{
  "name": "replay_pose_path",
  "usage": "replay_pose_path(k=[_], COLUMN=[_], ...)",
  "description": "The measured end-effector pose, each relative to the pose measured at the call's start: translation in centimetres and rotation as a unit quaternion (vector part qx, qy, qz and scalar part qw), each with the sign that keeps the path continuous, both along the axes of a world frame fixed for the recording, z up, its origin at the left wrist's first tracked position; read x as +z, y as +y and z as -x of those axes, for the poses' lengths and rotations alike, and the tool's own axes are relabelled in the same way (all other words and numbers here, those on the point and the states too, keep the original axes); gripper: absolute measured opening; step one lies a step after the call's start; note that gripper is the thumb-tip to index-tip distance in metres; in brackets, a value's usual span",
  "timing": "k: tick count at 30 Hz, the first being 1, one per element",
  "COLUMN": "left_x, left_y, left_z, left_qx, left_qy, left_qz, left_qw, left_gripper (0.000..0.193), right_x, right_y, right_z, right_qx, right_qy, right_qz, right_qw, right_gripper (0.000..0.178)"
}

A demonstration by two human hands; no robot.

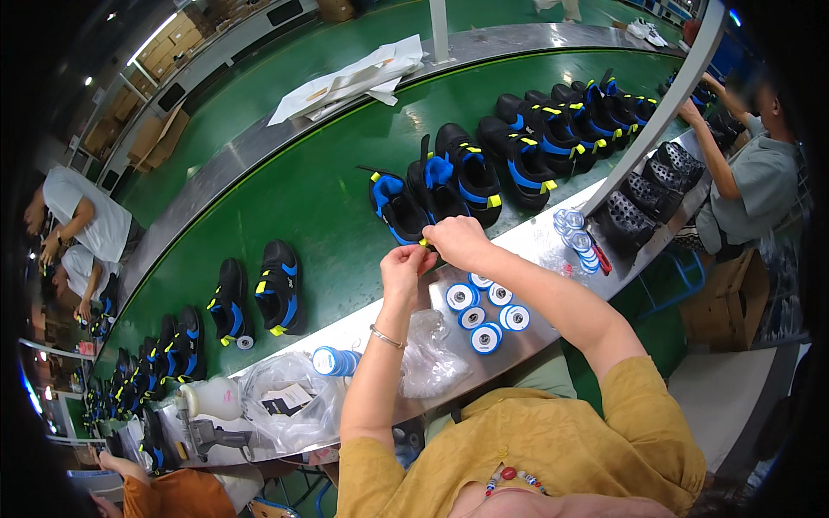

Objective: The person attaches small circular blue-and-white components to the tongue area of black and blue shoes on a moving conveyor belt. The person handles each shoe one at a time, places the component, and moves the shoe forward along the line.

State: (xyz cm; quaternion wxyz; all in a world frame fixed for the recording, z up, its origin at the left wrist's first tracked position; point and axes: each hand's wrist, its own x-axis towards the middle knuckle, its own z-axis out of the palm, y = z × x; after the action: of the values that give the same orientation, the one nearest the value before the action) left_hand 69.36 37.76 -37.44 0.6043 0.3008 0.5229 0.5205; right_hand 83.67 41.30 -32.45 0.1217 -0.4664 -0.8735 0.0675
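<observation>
A black and blue sneaker (397, 210) stands at the belt's near edge, its heel toward me. At its yellow heel loop (423, 243) my two hands meet. My right hand (460, 241) is closed in a pinch on the loop. Just left of and below it, my left hand (403, 270) is also pinched, and what lies between its fingertips is too small to make out. Several stacks of round blue-and-white tags (485, 337) sit on the metal ledge below my right forearm. Another sneaker (229, 300) on the left has one round tag (245, 343) at its heel.
More sneakers (522, 160) line the green belt (345, 250) to both sides. On the metal ledge (509, 377) lie clear plastic bags (298, 401), more round tags (336, 361), a tagging gun (216, 438) and black shoe-shaped forms (635, 216). Co-workers (747, 164) work at both ends.
</observation>
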Motion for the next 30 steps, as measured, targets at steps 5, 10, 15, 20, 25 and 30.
replay_pose_path(k=[5, 10, 15, 20, 25, 30], left_x=[-0.8, 0.1, 1.1, 2.3, 2.9, 2.8], left_y=[-0.1, -0.7, -1.2, -1.6, -2.4, -3.0], left_z=[0.5, 1.6, 3.0, 2.6, 2.3, 1.5], left_qx=[-0.002, 0.015, 0.089, 0.123, 0.112, 0.072], left_qy=[0.022, 0.030, 0.095, 0.129, 0.128, 0.135], left_qz=[0.012, -0.017, -0.095, -0.152, -0.175, -0.172], left_qw=[1.000, 0.999, 0.987, 0.972, 0.970, 0.973], left_gripper=[0.011, 0.013, 0.014, 0.015, 0.013, 0.015], right_x=[-0.5, -1.3, 1.6, 0.8, 0.8, 1.2], right_y=[-0.6, -1.1, -1.7, -1.1, -1.1, -1.2], right_z=[0.2, -0.1, -1.3, -2.2, -2.9, 0.3], right_qx=[-0.014, -0.043, 0.001, -0.026, 0.020, -0.024], right_qy=[0.010, 0.185, 0.314, 0.430, 0.480, 0.501], right_qz=[0.045, 0.097, 0.239, 0.387, 0.443, 0.412], right_qw=[0.999, 0.977, 0.919, 0.815, 0.757, 0.761], right_gripper=[0.014, 0.019, 0.020, 0.011, 0.017, 0.012])
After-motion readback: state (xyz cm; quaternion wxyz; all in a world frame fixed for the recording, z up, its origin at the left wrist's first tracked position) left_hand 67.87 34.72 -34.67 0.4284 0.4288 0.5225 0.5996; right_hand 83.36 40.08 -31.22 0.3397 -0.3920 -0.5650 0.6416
